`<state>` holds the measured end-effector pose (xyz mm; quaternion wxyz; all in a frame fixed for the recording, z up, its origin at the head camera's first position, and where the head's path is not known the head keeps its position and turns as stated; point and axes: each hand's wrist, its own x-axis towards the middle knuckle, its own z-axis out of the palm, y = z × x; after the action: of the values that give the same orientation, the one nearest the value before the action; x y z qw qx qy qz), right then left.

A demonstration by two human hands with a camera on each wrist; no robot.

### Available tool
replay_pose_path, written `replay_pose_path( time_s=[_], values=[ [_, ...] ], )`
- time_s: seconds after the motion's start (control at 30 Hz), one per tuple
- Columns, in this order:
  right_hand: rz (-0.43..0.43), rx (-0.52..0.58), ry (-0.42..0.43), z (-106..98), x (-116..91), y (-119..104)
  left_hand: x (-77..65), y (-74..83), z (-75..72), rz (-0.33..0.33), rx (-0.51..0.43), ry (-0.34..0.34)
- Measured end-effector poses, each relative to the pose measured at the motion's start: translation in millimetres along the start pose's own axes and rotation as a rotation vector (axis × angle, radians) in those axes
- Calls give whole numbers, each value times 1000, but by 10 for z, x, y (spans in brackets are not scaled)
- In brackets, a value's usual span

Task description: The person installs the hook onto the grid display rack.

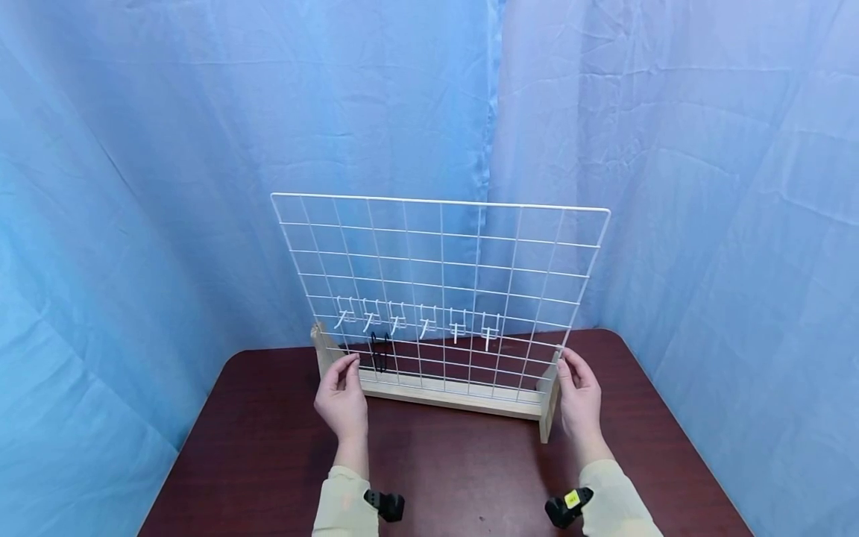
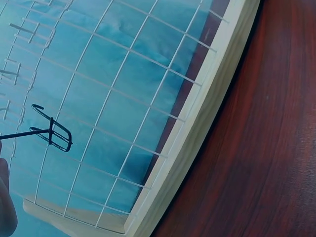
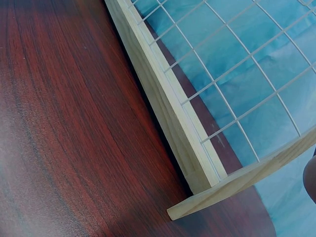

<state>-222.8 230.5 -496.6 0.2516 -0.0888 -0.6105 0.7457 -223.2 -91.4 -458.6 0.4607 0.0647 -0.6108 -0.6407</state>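
Observation:
A white wire grid panel (image 1: 443, 201) stands upright in a pale wooden stand (image 1: 450, 401), leaning back a little. Low on the left of the grid is a black wire hook (image 2: 51, 132), its straight prong pointing out toward the person. My left hand (image 1: 342, 403) pinches at the tip of that prong; the fingertips are mostly cut off in the left wrist view. At the other end, my right hand (image 1: 582, 403) grips the top of the stand's right side piece (image 1: 549, 403) between thumb and fingers, beside the grid's edge.
Several white hooks (image 1: 428, 326) hang in a row across the grid, above the black one. The stand rests on a dark red wooden table (image 1: 463, 477) with rounded far corners. Blue curtains (image 1: 201, 149) surround the table's back and sides.

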Motion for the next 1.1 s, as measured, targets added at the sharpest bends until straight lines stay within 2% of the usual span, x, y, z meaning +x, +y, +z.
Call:
replay_pose_path(
  time_s=[0.2, 0.4, 0.63, 0.73, 0.9, 1.1],
  values=[
    [10, -5, -2, 1, -5, -8, 15, 2, 28, -4, 6, 1],
    [12, -40, -5, -4, -11, -15, -47, -62, -5, -3, 70, -18],
    [9, -13, 0, -1, -9, -21, -158, -174, -109, -67, 99, -63],
    [5, -3, 4, -8, 10, 9, -190, -322, -155, -99, 106, -88],
    [12, -20, 13, -63, 97, 199, -231, -640, -244, -135, 127, -110],
    [-7, -39, 4, -81, 119, 282, -280, -696, -351, -115, 178, -147]
  ],
)
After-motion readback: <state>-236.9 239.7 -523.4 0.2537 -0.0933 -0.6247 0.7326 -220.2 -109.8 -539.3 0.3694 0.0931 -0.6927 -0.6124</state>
